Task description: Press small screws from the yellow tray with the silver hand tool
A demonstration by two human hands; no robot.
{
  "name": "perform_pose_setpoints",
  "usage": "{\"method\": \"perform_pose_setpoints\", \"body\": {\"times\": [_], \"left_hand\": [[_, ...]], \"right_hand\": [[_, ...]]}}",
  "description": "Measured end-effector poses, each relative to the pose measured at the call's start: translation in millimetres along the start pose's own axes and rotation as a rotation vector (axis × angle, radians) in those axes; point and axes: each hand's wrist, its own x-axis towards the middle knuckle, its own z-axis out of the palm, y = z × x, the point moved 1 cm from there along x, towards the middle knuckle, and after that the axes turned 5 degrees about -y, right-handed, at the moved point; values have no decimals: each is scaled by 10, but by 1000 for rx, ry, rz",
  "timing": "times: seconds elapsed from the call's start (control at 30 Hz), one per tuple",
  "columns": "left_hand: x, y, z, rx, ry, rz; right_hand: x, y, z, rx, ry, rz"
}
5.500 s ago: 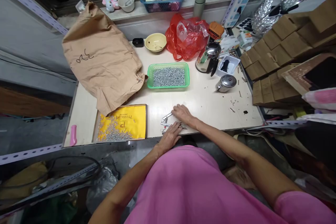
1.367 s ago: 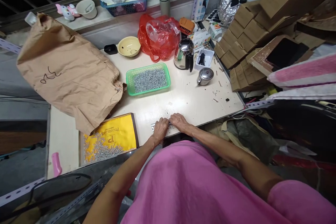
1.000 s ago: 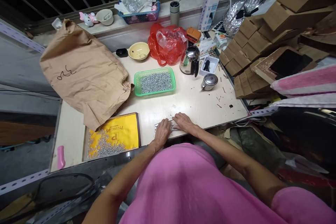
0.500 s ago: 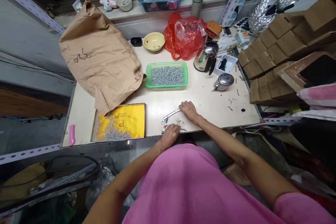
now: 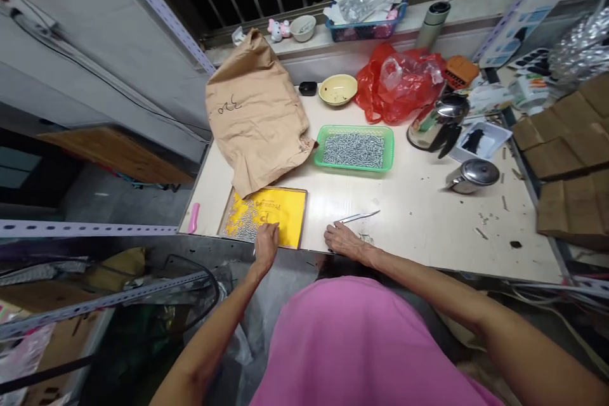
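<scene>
My left hand [image 5: 267,243] is over the front of the yellow tray [image 5: 290,216], fingers drawn together beside the loose metal pins [image 5: 242,221]; whatever they hold is too small to make out. Near the table's front edge, my right hand [image 5: 343,241] is closed over the near end of a thin metal tool [image 5: 360,216], and its fingertips hide what lies beneath. Some small clear bits [image 5: 366,238] lie beside its wrist. Behind, a green basket [image 5: 390,151] holds a heap of similar pins.
A large brown paper bag [image 5: 259,120] overlaps the yellow tray's back edge. A steel kettle [image 5: 440,124], a lidded metal cup [image 5: 473,176] and a red plastic bag [image 5: 399,85] stand at the back and right. A pink handle [image 5: 193,218] lies far left.
The view has turned left. My left hand has moved left, away from my right hand, to the yellow tray. My right hand has come closer to the table's front edge.
</scene>
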Motion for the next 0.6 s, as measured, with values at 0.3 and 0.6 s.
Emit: {"method": "perform_pose_setpoints", "body": {"times": [0.3,0.6], "left_hand": [[450,-532,-192,20,-2,-333],[762,-772,-316,-17,-17,-359]], "right_hand": [[39,-122,35,-6,18,85],[32,-94,116,136,22,186]]}}
